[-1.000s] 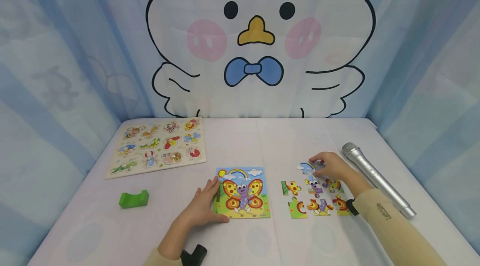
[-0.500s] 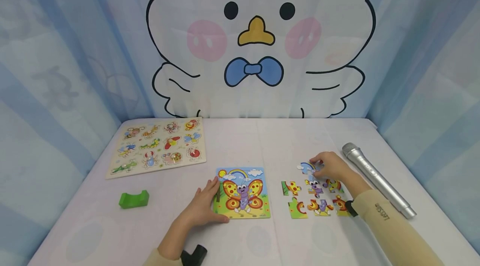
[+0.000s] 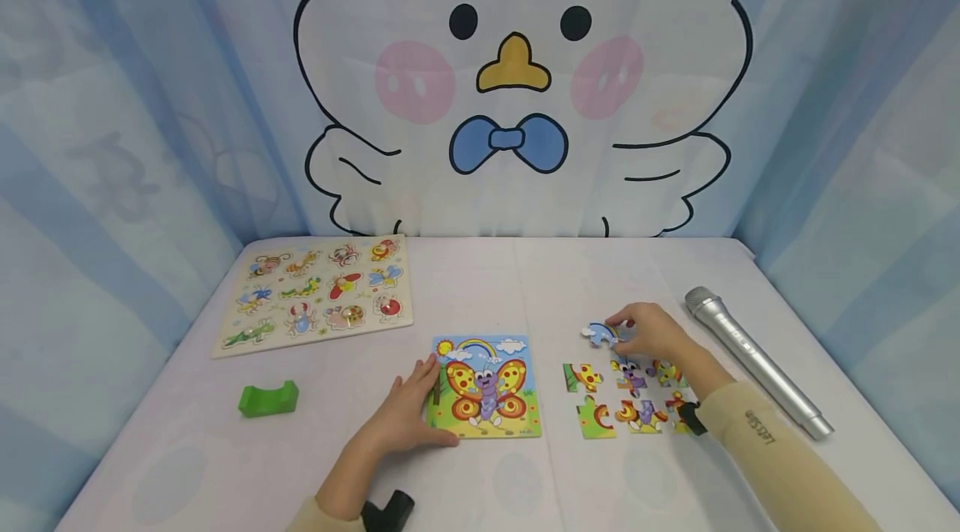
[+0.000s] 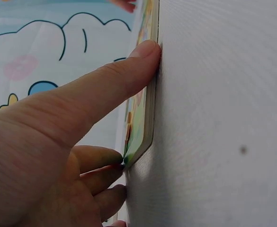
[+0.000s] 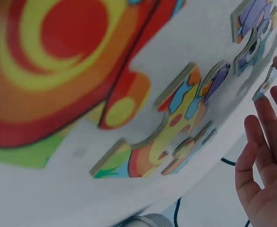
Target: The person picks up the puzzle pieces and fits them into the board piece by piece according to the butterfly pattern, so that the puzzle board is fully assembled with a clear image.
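Observation:
My left hand (image 3: 407, 407) rests at the lower left corner of a square butterfly puzzle board (image 3: 487, 390). In the left wrist view its straight thumb (image 4: 124, 71) presses the board's edge (image 4: 150, 113), with the other fingers at the corner. My right hand (image 3: 656, 336) pinches a rainbow puzzle piece (image 3: 598, 335) between thumb and fingers, just over the table. In the right wrist view that piece (image 5: 262, 90) is seen edge-on at the fingertips. Below this hand lie several loose butterfly pieces (image 3: 588, 378) in rough rows, partly covered by the wrist.
A silver microphone (image 3: 757, 361) lies at the right, close to the right forearm. At the back left is a wooden insect peg board (image 3: 315, 294), and a green notched block (image 3: 268, 399) lies in front of it. A printed curtain (image 3: 517, 190) encloses the table's back and sides.
My right hand has moved a little to the left with the rainbow piece, off the spot above the other loose pieces. The left hand and the board have stayed put.

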Tool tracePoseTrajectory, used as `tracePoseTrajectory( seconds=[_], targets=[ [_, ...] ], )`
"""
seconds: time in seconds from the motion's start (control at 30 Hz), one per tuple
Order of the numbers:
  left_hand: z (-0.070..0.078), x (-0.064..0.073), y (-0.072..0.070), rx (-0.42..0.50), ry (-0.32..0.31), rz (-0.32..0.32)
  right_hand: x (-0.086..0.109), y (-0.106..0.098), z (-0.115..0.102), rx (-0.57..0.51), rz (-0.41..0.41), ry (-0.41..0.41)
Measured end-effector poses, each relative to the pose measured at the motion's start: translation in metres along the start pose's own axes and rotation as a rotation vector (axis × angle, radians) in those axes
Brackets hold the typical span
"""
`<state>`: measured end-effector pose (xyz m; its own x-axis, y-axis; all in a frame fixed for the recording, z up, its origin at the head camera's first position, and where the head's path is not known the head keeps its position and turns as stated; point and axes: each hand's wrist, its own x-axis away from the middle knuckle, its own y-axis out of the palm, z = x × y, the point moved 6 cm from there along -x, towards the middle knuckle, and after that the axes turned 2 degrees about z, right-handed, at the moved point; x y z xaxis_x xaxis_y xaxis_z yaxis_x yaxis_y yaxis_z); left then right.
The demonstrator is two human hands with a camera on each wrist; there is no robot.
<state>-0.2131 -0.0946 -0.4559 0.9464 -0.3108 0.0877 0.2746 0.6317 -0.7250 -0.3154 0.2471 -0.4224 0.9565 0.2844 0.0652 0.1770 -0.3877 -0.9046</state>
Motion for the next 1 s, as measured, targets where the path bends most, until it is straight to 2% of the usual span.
tracePoseTrajectory(
  seconds=[0.3,0.53,0.6,1.0],
  targets=[
    [0.002,0.000,0.000,0.007,0.005,-0.001,-0.002,0.013,-0.039,-0.033,-0.007,-0.125],
    [0.003,0.001,-0.001,0.010,0.001,-0.003,-0.008,0.031,-0.065,-0.050,-0.033,-0.101],
    [0.004,0.001,-0.001,0.013,0.001,-0.004,-0.009,0.036,-0.072,-0.045,-0.039,-0.115],
    [0.003,0.002,-0.002,0.006,-0.006,-0.002,-0.014,0.049,-0.121,-0.053,-0.059,-0.269]
  ],
)
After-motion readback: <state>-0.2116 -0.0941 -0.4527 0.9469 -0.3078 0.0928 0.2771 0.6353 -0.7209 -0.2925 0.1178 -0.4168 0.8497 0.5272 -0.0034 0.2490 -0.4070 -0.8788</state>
